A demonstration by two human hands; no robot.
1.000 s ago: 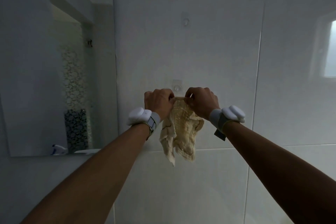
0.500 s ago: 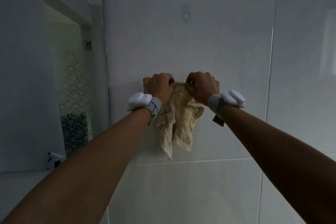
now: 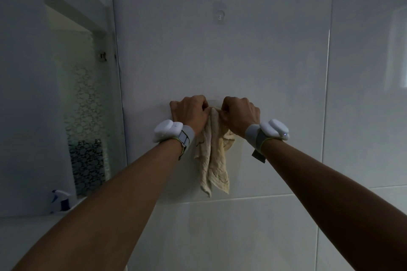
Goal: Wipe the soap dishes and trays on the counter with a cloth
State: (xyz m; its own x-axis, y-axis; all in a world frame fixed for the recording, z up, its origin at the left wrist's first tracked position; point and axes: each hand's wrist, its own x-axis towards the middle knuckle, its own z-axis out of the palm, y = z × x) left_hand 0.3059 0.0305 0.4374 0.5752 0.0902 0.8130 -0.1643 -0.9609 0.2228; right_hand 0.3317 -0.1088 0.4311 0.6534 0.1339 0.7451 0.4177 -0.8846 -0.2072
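A beige cloth hangs down against the white tiled wall. My left hand and my right hand are both raised in front of me, fists side by side, each gripping the cloth's top edge. The top edge sits at a small clear wall hook, which my hands mostly hide. Both wrists wear white bands. No soap dish or tray is in view.
A mirror covers the wall at the left. Below it, a white and blue spray bottle stands on a white ledge. A second clear suction hook is stuck higher on the wall.
The view has tilted slightly, so my hands and the cloth sit a little lower and more central in frame. Both hands keep their grip at the hook.
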